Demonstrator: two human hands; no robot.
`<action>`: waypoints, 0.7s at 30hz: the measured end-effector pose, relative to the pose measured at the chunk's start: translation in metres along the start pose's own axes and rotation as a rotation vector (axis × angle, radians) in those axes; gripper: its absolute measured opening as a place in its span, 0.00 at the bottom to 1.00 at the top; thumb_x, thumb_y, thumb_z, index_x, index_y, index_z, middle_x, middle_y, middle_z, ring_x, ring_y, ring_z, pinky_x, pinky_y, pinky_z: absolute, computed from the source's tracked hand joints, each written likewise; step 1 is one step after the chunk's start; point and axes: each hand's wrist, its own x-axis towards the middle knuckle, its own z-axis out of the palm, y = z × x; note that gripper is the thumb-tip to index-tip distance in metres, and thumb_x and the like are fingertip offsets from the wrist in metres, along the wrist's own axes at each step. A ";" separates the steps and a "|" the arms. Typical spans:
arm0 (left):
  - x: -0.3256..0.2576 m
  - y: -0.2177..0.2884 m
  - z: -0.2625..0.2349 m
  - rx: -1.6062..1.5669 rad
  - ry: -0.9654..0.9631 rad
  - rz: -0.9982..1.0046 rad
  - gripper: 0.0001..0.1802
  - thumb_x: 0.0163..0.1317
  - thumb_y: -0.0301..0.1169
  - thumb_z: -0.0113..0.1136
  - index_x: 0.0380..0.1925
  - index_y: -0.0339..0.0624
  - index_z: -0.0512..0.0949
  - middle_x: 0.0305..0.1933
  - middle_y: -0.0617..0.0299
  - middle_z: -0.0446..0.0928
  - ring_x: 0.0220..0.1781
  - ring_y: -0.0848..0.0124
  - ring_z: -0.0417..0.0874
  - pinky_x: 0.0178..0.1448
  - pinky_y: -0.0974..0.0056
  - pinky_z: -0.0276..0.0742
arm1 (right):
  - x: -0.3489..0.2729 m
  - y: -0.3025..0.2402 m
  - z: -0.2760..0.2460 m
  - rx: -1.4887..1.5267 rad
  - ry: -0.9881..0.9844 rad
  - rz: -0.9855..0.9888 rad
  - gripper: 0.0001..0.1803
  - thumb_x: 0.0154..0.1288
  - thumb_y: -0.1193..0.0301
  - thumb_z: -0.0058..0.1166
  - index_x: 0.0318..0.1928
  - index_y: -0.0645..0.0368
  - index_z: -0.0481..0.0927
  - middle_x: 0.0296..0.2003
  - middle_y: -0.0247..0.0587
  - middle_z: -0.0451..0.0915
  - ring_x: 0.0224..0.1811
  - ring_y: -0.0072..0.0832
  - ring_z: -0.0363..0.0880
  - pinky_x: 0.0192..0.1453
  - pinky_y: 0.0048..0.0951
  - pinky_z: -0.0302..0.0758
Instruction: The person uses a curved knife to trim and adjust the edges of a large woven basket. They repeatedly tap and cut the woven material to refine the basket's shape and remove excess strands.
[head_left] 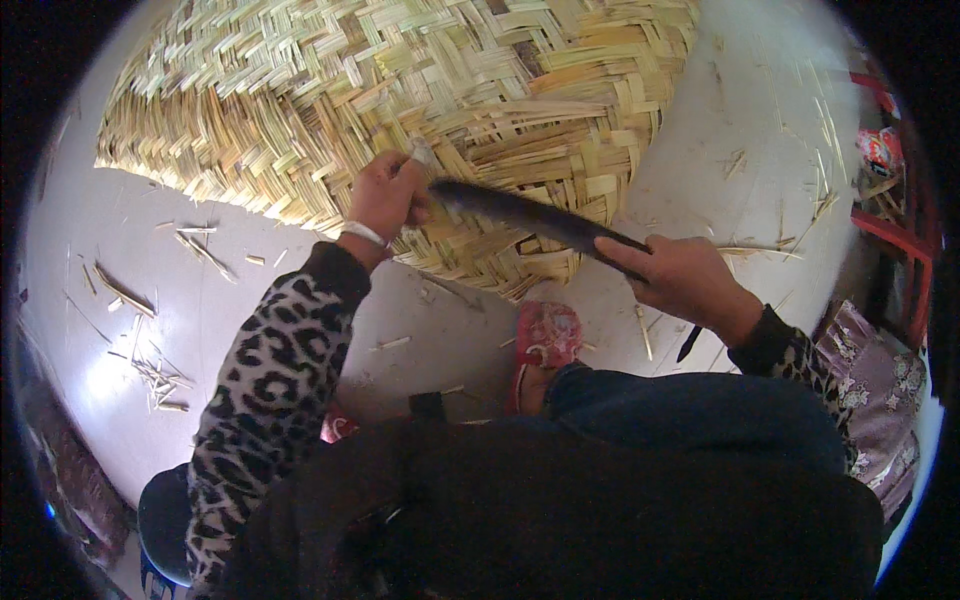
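A large woven straw mat (400,90) of pale yellow-green strips spreads across the floor in front of me. My right hand (695,280) grips one end of a long, dark, flat tool (530,215), narrow like a blade, held slantwise above the mat's near edge. A dark cord or tail (688,343) hangs below that hand. Close to the tool's far end, my left hand (390,195) is closed, fingers bent together. A small whitish scrap (422,152) shows at its fingertips, but what it grips is unclear.
Loose straw bits (155,375) litter the pale floor (420,345) left and right. My foot in a red patterned slipper (548,335) is beside the mat's near corner. At the right stand a red frame (895,235) and a flowered cloth (875,375). A stool edge (165,530) shows lower left.
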 end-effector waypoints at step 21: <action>-0.044 -0.033 -0.091 1.223 -0.163 0.294 0.08 0.60 0.34 0.56 0.28 0.46 0.82 0.28 0.54 0.83 0.31 0.53 0.86 0.35 0.50 0.80 | 0.190 -0.012 -0.018 -0.204 0.223 -0.485 0.24 0.67 0.69 0.50 0.60 0.27 0.75 0.33 0.44 0.74 0.30 0.40 0.80 0.29 0.42 0.75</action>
